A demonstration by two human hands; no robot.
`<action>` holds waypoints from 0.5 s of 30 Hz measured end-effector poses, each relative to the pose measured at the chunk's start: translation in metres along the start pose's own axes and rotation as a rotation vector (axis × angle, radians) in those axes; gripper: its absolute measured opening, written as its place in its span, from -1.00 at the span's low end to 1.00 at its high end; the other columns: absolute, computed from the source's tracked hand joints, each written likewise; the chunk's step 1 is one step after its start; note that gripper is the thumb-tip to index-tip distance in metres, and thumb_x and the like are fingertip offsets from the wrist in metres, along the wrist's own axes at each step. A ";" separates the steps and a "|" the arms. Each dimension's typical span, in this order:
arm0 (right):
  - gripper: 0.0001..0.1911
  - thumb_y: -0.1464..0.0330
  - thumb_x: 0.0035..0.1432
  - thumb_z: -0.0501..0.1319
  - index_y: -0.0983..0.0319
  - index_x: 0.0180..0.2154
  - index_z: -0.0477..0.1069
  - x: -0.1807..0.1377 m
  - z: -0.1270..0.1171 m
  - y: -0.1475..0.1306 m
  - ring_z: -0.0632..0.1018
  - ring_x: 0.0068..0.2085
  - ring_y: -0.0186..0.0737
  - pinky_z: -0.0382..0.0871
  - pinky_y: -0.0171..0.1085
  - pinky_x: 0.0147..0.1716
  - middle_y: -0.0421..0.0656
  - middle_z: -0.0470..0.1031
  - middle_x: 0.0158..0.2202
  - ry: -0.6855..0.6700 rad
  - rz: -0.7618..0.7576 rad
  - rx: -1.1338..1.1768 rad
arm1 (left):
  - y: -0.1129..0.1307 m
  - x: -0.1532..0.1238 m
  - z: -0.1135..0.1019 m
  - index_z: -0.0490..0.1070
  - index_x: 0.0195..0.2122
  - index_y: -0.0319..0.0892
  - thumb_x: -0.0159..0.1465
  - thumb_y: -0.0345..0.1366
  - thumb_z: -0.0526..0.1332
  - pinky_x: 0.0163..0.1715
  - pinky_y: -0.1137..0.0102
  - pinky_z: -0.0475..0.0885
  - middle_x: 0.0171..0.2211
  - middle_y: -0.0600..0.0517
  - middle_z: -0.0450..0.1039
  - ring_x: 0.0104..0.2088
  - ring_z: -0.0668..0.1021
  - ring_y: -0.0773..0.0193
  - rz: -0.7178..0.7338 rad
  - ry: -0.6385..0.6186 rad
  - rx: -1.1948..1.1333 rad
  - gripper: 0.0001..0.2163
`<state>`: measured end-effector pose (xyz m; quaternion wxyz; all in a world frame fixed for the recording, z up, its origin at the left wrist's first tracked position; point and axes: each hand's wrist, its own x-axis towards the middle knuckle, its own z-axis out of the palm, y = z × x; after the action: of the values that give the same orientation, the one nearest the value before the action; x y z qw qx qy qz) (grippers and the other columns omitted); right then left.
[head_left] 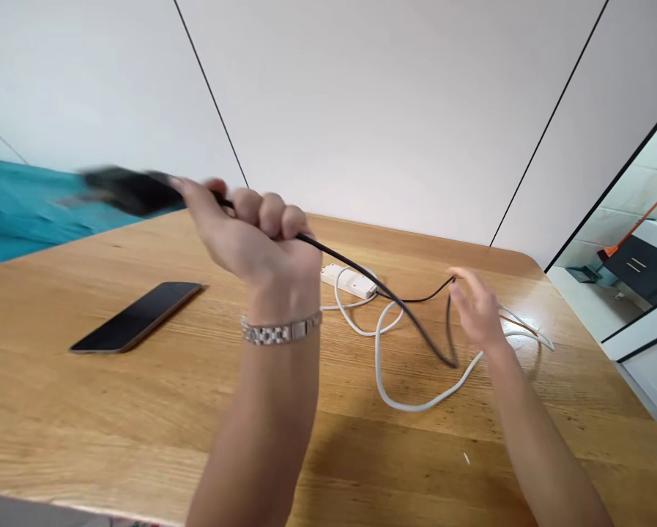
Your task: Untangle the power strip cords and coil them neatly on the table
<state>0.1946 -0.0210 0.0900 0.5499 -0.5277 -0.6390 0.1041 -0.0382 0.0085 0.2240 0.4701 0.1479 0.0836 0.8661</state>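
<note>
Left fingers (272, 212) around black cable (386, 290).

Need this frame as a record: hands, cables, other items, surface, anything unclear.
left_hand: left hand raised, gripping a thin black cable near its dark, plug-like end
left_wrist: silver metal-link band
right_hand: right hand, fingertips at the same cable
box: white rectangular plastic box, black cable at its right end
white_cable: thick white cable, loosely looped
phone: flat black rectangular phone, lying left
surface: light-brown wooden table
unclear: plug-like end, motion-blurred
</note>
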 end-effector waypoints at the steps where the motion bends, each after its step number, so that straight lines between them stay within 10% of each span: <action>1: -0.49 0.02 0.11 0.22 0.21 -0.02 0.44 -0.005 0.002 -0.018 0.45 0.11 -0.02 0.21 -0.07 0.15 0.01 0.50 0.04 -0.162 -0.078 0.094 | -0.004 -0.006 -0.005 0.02 -0.48 -0.14 0.47 -0.11 -0.19 -0.68 0.45 -0.20 -0.68 0.22 -0.28 -0.71 -0.13 0.47 -0.090 0.003 -0.038 -0.62; 5: -0.37 0.12 -0.03 0.37 0.21 0.07 0.41 -0.023 0.003 -0.057 0.59 -0.11 -0.12 0.44 -0.19 -0.10 -0.07 0.59 -0.10 -0.863 0.093 0.382 | -0.015 -0.020 -0.027 0.04 -0.56 -0.13 0.44 -0.09 -0.19 -0.72 0.39 -0.19 -0.73 0.21 -0.26 -0.71 -0.18 0.40 -0.269 -0.145 -0.009 -0.57; 8: -0.79 0.32 0.01 0.26 0.26 -0.28 0.54 -0.024 -0.003 -0.049 0.56 -0.45 -0.31 0.41 -0.38 -0.44 -0.20 0.58 -0.46 -1.141 0.326 0.325 | -0.016 -0.019 -0.039 -0.03 -0.60 -0.13 0.42 -0.07 -0.12 -0.74 0.40 -0.15 -0.75 0.21 -0.23 -0.71 -0.18 0.40 -0.260 -0.243 0.003 -0.55; 15: -0.76 0.39 -0.09 0.20 0.23 -0.73 0.32 -0.003 -0.020 -0.003 0.28 -0.66 -0.42 0.06 -0.40 -0.66 -0.31 0.30 -0.75 -0.655 0.262 -0.204 | 0.026 0.004 -0.056 -0.14 -0.58 -0.16 0.46 -0.24 -0.30 -0.79 0.62 -0.05 -0.77 0.20 -0.14 -0.76 -0.09 0.47 -0.050 -0.088 0.057 -0.59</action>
<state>0.2089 -0.0334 0.0983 0.2426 -0.5958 -0.7153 0.2730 -0.0793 -0.0022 0.1797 0.4902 0.1971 0.0911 0.8442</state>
